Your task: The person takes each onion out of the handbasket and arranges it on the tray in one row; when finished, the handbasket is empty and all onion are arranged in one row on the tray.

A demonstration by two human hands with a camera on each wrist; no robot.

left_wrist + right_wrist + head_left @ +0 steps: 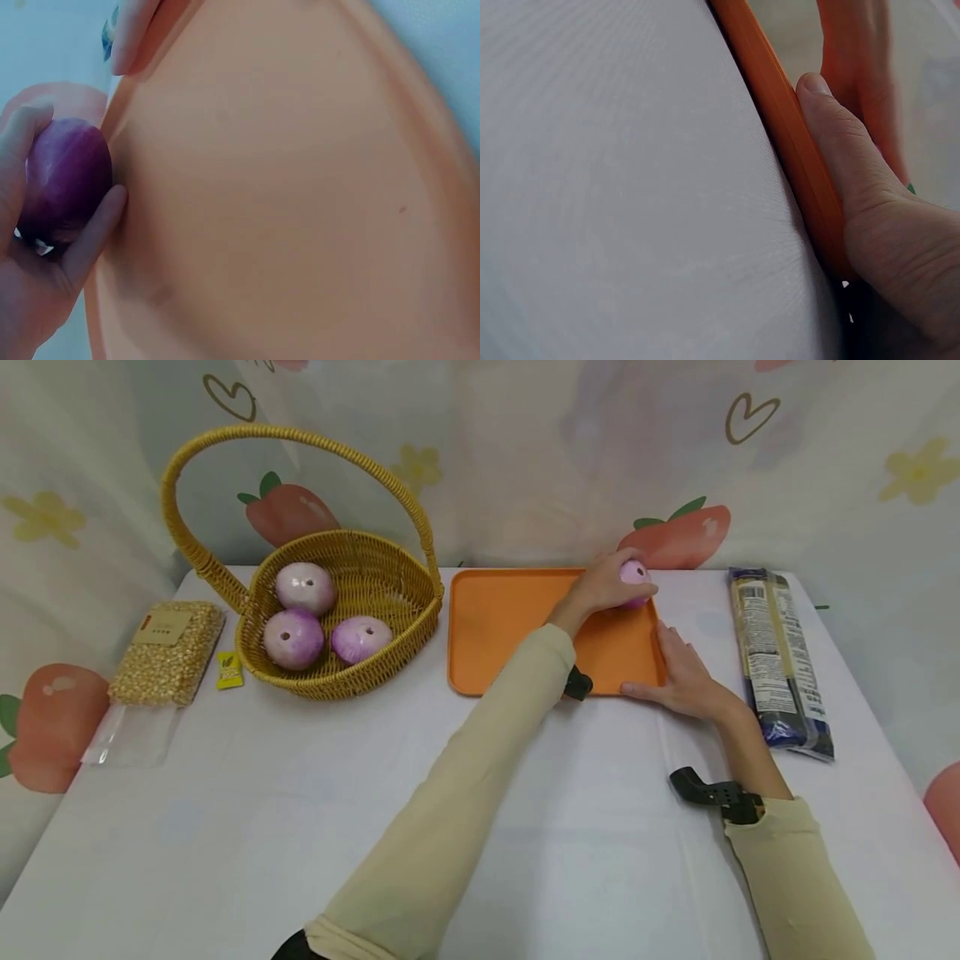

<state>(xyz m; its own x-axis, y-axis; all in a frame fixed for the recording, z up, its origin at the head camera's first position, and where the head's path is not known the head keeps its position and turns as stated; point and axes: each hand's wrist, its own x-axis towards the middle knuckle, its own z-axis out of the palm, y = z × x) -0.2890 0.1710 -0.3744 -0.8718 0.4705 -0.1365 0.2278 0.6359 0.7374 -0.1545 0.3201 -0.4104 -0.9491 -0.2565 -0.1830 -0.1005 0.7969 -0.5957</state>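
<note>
In the head view my left hand [600, 583] grips a red onion [635, 578] at the far right corner of the orange tray [480, 631]. The left wrist view shows this purple onion [69, 178] between thumb and fingers, right by the tray's rim. My right hand [684, 681] touches the tray's near right corner, its fingers extended along the right side. In the right wrist view the thumb [847, 142] lies straight against the tray's rim [780, 127]. Several more onions [293, 638] lie in the wicker basket [390, 668] on the left.
Left of the basket lie a bag of yellow kernels [165, 660] and a small yellow packet [229, 669]. A long dark-blue and gold package [776, 668] lies right of the tray. The basket's tall handle [300, 433] arches up. A patterned cloth [510, 460] hangs behind the table.
</note>
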